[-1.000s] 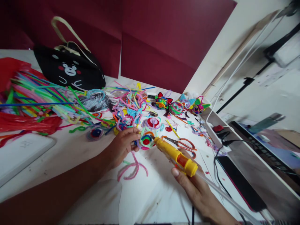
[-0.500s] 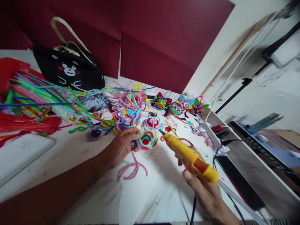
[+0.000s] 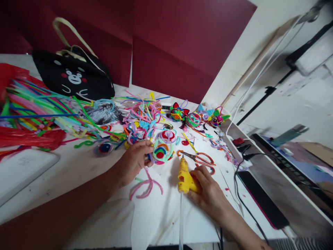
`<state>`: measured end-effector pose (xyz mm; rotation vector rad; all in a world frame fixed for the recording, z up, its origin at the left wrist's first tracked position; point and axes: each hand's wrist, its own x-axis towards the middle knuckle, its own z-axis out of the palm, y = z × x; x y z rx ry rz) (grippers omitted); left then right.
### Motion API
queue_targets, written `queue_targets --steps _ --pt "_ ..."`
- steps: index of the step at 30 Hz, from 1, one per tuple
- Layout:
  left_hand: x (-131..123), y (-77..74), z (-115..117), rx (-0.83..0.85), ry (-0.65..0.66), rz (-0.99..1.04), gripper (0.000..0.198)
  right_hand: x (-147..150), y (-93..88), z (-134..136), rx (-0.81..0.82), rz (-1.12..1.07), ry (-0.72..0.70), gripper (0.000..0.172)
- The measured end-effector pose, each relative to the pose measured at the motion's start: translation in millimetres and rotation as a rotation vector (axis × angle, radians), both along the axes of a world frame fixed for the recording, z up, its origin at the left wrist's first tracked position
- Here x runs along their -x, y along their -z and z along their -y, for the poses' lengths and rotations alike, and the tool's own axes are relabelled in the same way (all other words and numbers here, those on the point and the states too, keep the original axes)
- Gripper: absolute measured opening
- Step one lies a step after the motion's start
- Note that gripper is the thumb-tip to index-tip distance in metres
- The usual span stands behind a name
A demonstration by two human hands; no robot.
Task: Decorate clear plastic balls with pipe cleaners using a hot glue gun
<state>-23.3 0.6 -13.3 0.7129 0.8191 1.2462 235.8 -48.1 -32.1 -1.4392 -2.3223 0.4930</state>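
My left hand pinches the left side of a ball decorated with colourful pipe cleaners, its blue, orange and red arches facing me. In my right hand is a yellow hot glue gun, wrapped by the fingers, nozzle pointing away from me and a clear glue stick sticking out of its back. Orange-handled scissors lie just beyond the gun. A curled pink pipe cleaner rests on white paper below the ball.
Loose pipe cleaners spread over the left and middle of the table. Finished-looking decorated balls stand at the back right. A black bag sits behind. On the right lie a phone and cables.
The glue gun has swung from a slant near the ball to nearly straight ahead, moving left and uncovering the scissors. My left hand holds the ball in about the same place.
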Motion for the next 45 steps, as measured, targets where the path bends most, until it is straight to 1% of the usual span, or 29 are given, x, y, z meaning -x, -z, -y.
queue_targets --steps 2,4,5,9,12,15,19,22,26,30,36,40,45 --pt "0 0.3 0 0.003 -0.001 -0.011 0.017 1 -3.7 0 0.017 0.041 -0.02 0.037" --pt "-1 0.6 0 0.004 -0.002 -0.024 0.018 4 -15.3 -1 -0.013 0.043 -0.062 0.035" --pt "-1 0.8 0 0.005 -0.001 -0.03 0.018 6 -23.3 -1 -0.047 0.024 -0.086 0.031" --pt "-2 0.5 0 0.015 0.003 -0.059 0.018 27 -55.1 -10 -0.159 -0.196 -0.134 0.013" --pt "-2 0.4 1 0.005 0.008 -0.08 0.019 49 -65.7 -22 -0.208 -0.279 -0.163 0.009" --pt "-2 1.7 0 -0.004 0.01 -0.106 0.019 66 -67.2 -34 -0.267 -0.277 -0.141 0.008" --pt "-3 2.7 1 -0.001 0.004 -0.123 0.018 75 -67.5 -44 -0.295 -0.216 -0.125 0.007" --pt "-3 1.6 2 -0.002 -0.002 -0.123 0.018 75 -67.9 -47 -0.286 -0.176 -0.128 0.005" --pt "-4 0.6 3 -0.009 -0.013 -0.133 0.017 74 -67.3 -49 -0.27 -0.183 -0.125 0.005" --pt "-3 1.7 3 -0.011 0.021 -0.147 0.017 74 -65.9 -53 -0.242 -0.192 -0.129 0.006" --pt "-3 2.5 3 -0.024 0.034 -0.158 0.017 75 -63.1 -56 -0.201 -0.2 -0.142 0.006" --pt "-3 1.1 4 -0.019 0.033 -0.168 0.018 73 -68.1 -58 -0.142 -0.217 -0.155 0.006" --pt "-3 -0.8 4 -0.011 0.039 -0.176 0.018 72 -77.8 -63 -0.119 -0.157 -0.231 0.007"
